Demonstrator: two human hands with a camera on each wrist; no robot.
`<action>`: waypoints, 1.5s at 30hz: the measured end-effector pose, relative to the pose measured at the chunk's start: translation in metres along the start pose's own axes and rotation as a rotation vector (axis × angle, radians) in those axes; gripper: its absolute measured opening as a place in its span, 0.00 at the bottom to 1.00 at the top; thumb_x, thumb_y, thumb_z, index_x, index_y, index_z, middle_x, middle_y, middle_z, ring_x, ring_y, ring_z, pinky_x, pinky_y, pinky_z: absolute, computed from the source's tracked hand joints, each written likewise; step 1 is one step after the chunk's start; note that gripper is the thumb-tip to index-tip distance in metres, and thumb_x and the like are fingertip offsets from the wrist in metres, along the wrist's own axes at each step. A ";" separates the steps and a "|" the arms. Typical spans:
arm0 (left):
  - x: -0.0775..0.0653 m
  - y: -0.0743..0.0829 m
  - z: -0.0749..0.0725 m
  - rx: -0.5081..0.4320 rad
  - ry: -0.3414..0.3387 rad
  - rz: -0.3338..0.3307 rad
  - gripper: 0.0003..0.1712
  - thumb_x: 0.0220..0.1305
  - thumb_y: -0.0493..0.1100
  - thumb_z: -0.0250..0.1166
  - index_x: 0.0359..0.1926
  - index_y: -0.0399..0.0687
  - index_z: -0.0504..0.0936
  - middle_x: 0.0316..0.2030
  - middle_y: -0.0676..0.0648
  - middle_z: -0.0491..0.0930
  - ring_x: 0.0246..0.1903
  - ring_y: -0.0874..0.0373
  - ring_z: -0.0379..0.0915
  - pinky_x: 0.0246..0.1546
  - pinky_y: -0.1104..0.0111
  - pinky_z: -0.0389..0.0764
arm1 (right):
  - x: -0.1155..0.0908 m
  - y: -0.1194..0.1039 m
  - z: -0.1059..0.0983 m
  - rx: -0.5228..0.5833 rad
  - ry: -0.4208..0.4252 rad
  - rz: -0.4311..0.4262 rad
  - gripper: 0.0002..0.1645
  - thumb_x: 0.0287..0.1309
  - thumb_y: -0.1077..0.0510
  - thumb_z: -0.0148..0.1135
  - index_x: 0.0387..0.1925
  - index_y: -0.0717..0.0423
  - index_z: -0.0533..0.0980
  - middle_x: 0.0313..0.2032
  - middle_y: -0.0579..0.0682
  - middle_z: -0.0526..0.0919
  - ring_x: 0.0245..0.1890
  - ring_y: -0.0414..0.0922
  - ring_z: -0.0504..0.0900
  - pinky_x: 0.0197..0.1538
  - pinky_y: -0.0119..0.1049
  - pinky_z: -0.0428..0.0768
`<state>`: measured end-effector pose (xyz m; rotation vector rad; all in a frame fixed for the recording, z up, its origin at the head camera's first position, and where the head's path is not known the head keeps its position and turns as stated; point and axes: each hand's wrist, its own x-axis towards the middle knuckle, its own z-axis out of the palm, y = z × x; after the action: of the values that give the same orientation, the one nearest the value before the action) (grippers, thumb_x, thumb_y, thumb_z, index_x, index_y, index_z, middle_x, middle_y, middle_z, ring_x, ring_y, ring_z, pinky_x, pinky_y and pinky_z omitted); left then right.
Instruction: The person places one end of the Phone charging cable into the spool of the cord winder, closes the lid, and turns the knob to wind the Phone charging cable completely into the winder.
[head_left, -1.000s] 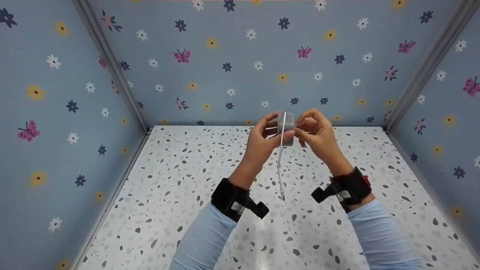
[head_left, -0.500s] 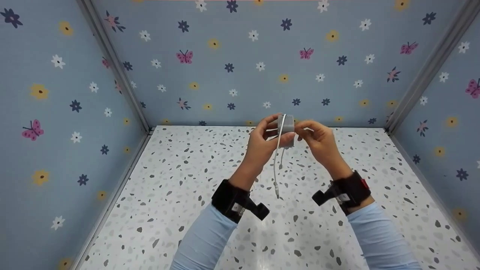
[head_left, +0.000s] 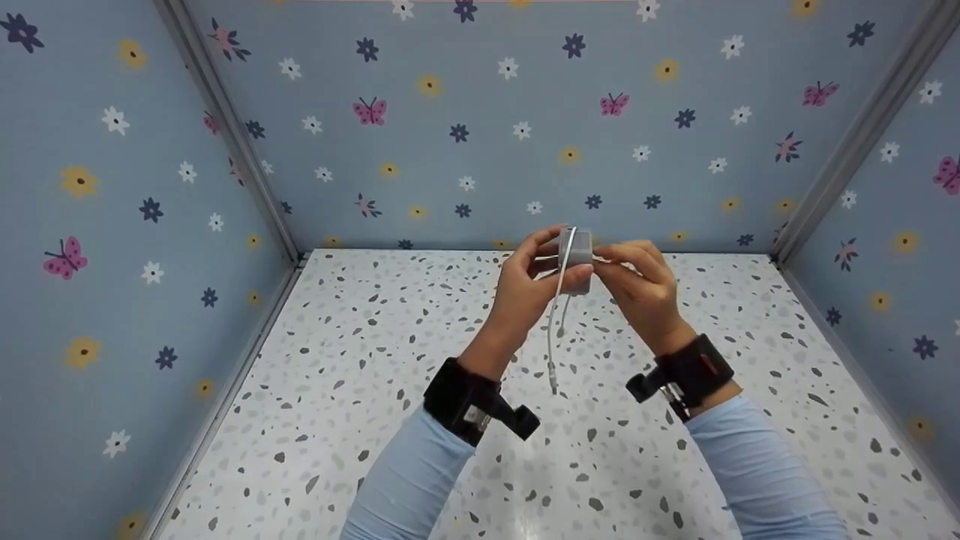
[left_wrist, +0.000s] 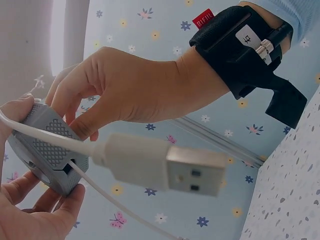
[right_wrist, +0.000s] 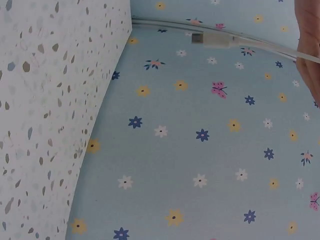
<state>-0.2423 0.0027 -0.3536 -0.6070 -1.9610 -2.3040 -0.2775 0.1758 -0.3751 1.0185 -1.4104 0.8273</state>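
Observation:
My left hand (head_left: 529, 289) holds a small grey box (head_left: 581, 259) between thumb and fingers, raised above the table. A diamond texture and a dark slot show on the box (left_wrist: 55, 145) in the left wrist view. A white USB cable (head_left: 553, 330) lies across the box and hangs down. Its USB plug (left_wrist: 165, 165) dangles close to the left wrist camera; a second, thinner strand (left_wrist: 120, 205) comes from beside the slot. At the box's right side is my right hand (head_left: 641, 289), thumb and forefinger tips drawn together there. What lies between those tips is hidden.
A white speckled table (head_left: 390, 360) spreads below the hands. Blue flowered panels (head_left: 487, 112) stand behind and on both sides, with grey metal posts (head_left: 225, 135) at the corners. Each wrist carries a black camera strap (head_left: 694, 371).
My right hand turned, its raised fingers coming down to the box's side. A second cable end came into view beneath the box, and the hanging plug swung slightly left. The left hand keeps its hold.

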 end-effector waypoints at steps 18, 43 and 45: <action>0.000 -0.004 0.002 0.008 -0.024 0.000 0.34 0.59 0.42 0.69 0.67 0.52 0.69 0.57 0.43 0.74 0.55 0.53 0.73 0.51 0.64 0.80 | 0.005 0.005 -0.011 -0.001 -0.082 -0.108 0.09 0.58 0.64 0.65 0.25 0.66 0.85 0.32 0.57 0.86 0.32 0.54 0.80 0.44 0.32 0.79; 0.002 -0.005 0.005 0.062 0.006 0.025 0.35 0.57 0.40 0.70 0.66 0.46 0.70 0.56 0.40 0.74 0.54 0.51 0.74 0.50 0.65 0.81 | 0.012 0.000 -0.020 0.371 -0.333 0.765 0.01 0.55 0.74 0.63 0.30 0.72 0.79 0.25 0.45 0.81 0.19 0.35 0.77 0.25 0.26 0.78; 0.003 -0.005 0.006 0.070 0.010 0.043 0.35 0.57 0.39 0.70 0.65 0.45 0.70 0.56 0.40 0.74 0.54 0.49 0.74 0.50 0.65 0.81 | 0.014 -0.002 -0.020 0.409 -0.325 0.869 0.01 0.55 0.74 0.62 0.30 0.72 0.79 0.24 0.41 0.81 0.18 0.35 0.76 0.25 0.26 0.77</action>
<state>-0.2450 0.0096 -0.3572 -0.6246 -1.9940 -2.1995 -0.2678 0.1917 -0.3597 0.8398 -2.0580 1.6895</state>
